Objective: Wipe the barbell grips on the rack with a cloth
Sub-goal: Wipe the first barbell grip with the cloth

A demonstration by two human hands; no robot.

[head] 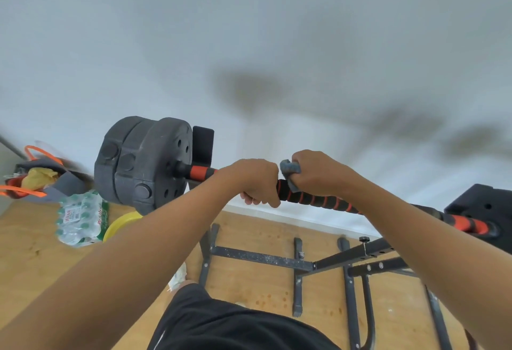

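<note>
- The left hand is curling its fingers around the barbell, gripping the bar from above, just left of its middle.
- The right hand is sitting right beside the left, almost touching it, and is holding a small blue-grey cloth bunched in its curled fingers and pressed against the bar.
- The cloth is lying on the black foam grip, which is wound with thin red stripes and is running down to the right from under the hands.
- The barbell is lying across a black metal rack, slanting from upper left to lower right.
- Dark grey weight plates are sitting on the bar's left end, next to a red-and-black section of the bar; another dark plate is showing at the right end.
- The floor below is light wood, and a plain pale wall is filling the upper half of the view.
- On the floor at the left, a shrink-wrapped pack of water bottles, a yellow disc and a grey bag with orange handles are sitting near the wall.
- The person's black shorts are showing at the bottom edge.
</note>
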